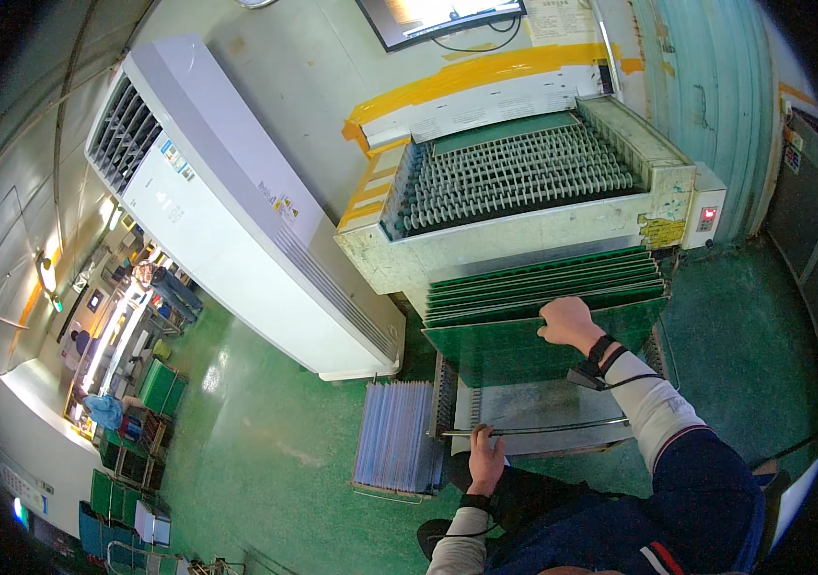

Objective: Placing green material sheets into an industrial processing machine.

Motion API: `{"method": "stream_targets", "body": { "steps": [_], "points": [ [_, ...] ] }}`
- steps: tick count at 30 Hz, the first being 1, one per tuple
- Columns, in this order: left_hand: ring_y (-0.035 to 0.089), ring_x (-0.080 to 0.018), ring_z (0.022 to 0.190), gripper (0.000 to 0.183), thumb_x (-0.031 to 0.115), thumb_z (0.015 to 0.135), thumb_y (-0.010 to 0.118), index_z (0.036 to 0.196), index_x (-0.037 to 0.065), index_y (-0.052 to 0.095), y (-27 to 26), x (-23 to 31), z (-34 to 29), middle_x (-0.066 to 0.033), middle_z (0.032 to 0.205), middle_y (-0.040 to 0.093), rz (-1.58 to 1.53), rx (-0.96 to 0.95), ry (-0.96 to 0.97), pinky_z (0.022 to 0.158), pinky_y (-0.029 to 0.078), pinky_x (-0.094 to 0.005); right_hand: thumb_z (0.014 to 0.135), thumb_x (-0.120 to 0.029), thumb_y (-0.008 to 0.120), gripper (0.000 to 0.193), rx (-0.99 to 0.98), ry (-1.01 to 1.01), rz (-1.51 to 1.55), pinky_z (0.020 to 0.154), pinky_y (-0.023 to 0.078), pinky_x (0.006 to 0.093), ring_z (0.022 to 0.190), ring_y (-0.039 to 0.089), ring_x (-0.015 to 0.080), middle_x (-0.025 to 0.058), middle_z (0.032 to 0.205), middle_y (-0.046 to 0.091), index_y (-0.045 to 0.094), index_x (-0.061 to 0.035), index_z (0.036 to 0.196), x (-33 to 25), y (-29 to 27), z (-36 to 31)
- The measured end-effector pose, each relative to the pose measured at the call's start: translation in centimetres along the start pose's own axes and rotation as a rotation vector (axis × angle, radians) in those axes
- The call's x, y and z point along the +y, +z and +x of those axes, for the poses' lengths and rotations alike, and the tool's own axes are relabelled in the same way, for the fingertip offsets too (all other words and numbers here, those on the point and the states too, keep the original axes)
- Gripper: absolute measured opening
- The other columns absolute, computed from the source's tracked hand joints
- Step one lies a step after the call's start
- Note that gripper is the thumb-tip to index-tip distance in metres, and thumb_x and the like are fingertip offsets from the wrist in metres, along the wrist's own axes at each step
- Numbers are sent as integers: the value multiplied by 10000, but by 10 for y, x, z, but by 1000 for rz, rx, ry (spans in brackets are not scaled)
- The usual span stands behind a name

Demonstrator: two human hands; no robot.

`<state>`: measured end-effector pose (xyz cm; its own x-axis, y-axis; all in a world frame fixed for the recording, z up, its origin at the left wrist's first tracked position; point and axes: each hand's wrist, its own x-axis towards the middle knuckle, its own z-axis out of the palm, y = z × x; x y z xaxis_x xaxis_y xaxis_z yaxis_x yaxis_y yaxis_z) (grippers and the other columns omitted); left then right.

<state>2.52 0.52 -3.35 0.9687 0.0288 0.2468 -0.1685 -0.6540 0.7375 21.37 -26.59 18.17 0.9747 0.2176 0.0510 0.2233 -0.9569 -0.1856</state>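
Several thin green panels (524, 353), like circuit boards, stand upright in a row in a metal rack (444, 395) in front of me. My right hand (570, 323) reaches over the top edge of the nearest panel, its fingers curled in at that edge. Their tips are partly hidden. Lower down, my left hand (486, 462) closes around the left part of a metal bar (543, 428) that crosses the near side of the rack. A grey sheet-like surface (538, 402) shows between the bar and the panels.
Behind the panels stands a roller machine (524, 177) with a control box (705, 213) on its right. A tall white air conditioner (246, 211) rises at left. Beside the rack sits a rack of bluish sheets (392, 436). Farther left, a person (164, 285) stands by a lit bench.
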Motion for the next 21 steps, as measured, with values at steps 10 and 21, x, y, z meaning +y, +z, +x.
{"method": "stream_targets", "body": {
  "steps": [10, 21],
  "points": [
    [547, -430, 1262, 390, 219, 946, 669, 1293, 66, 575, -3, 5, 0, -199, 1413, 514, -6, -38, -46, 996, 501, -452, 777, -365, 769, 311, 26, -21, -2, 768, 572, 486, 871, 720, 360, 159, 850, 738, 769, -71, 880, 3, 3, 1],
    [553, -426, 1255, 394, 218, 942, 676, 1291, 69, 574, -4, 4, 0, -197, 1403, 518, 4, -35, -38, 997, 506, -449, 784, -365, 767, 311, -12, -1, -12, 783, 565, 488, 896, 714, 359, 154, 873, 739, 766, -79, 907, 3, 3, 3]
  ]
}}
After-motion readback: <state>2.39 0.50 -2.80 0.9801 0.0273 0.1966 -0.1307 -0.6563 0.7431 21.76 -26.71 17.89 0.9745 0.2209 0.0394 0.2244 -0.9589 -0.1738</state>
